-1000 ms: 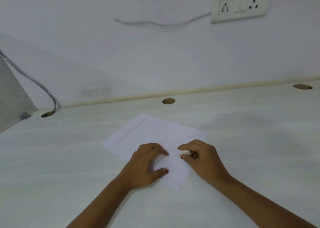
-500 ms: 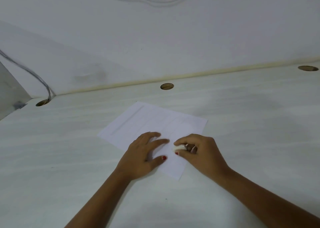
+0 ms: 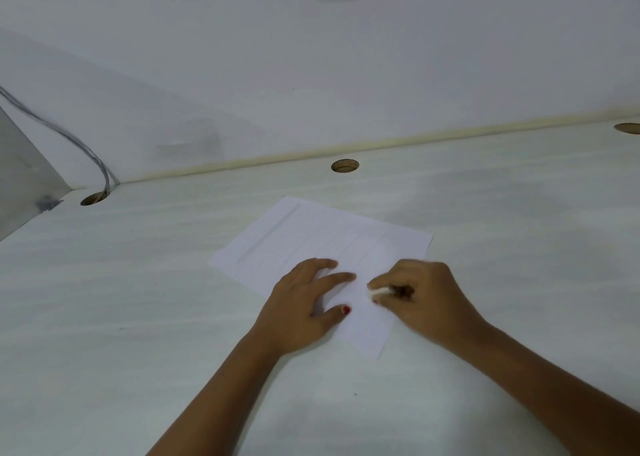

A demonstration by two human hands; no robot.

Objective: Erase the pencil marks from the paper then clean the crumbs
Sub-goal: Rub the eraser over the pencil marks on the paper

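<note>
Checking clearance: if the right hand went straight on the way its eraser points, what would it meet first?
Probably the left hand, flat on the paper; only bare paper lies between it and the eraser in the right hand.

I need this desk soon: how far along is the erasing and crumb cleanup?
Nothing looks finished: faint lines show across the paper. In hand: the right hand pinches a white eraser against the paper while the left hand presses the sheet flat. Left: the remaining marks, then clearing crumbs, not yet begun.
</note>
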